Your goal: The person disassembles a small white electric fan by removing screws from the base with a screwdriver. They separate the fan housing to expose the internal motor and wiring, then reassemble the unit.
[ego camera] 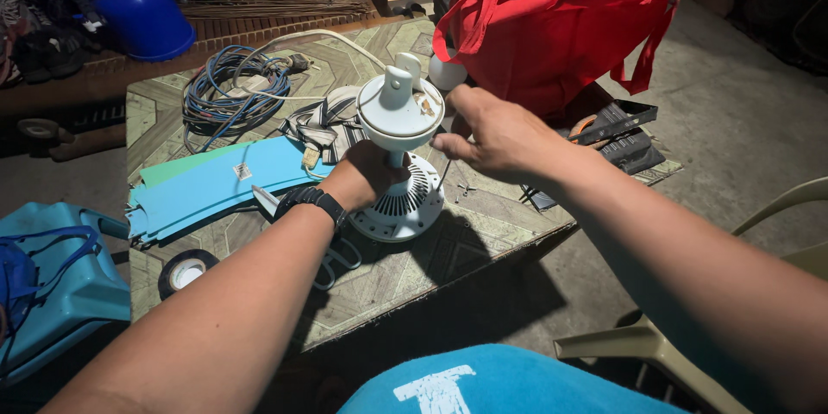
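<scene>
A white electric fan motor housing (401, 108) stands upright on its vented round base (405, 203) in the middle of a low patterned table (388, 276). My left hand (366, 174), with a black wristwatch, grips the neck between the housing and the base. My right hand (496, 134) is just right of the housing, fingers pinched on a thin metal tool whose tip (442, 177) points down at the base. A few small screws (466, 190) lie on the table beside the base.
Blue fan blades (216, 181) and scissors (332, 259) lie left of the fan, a roll of black tape (185, 272) at the front left corner. Coiled blue cable (228, 90) sits behind. A red bag (552, 26) stands at the back right, a beige plastic chair (690, 345) to the right.
</scene>
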